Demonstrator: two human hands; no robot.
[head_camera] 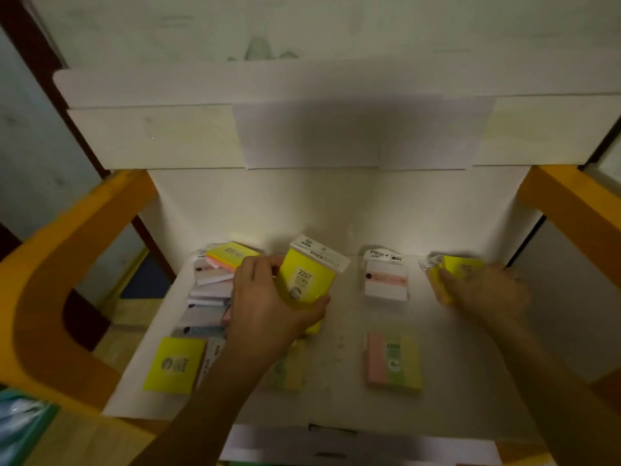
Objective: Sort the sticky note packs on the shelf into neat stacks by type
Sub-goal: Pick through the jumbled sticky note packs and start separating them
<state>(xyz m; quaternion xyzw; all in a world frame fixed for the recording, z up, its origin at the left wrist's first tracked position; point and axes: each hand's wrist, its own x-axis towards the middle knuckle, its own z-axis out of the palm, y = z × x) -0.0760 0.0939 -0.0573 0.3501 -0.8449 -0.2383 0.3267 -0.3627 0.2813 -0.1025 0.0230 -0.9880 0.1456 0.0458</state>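
While both reach into the shelf:
Left hand: grip closed on yellow pack.
Right hand: seemingly clasping blurred yellow pack.

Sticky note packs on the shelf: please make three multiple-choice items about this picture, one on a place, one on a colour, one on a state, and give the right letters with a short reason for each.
1. Where does the pink, green and yellow striped pack lie?
A. at the front of the shelf, right of the middle
B. on top of the pile at the left
C. on the orange frame

2. What colour is the pack marked 2207?
A. blue
B. bright yellow
C. white

3. What is the left hand doing?
A. resting empty on the shelf
B. holding the pack marked 2207
C. covering the striped pack

Answers: 1 A, the striped pack lies flat and alone near the front edge. 2 B, its face is bright yellow under a white header card. 3 B, thumb and fingers grip it by its sides; the right hand is on another yellow pack further right.
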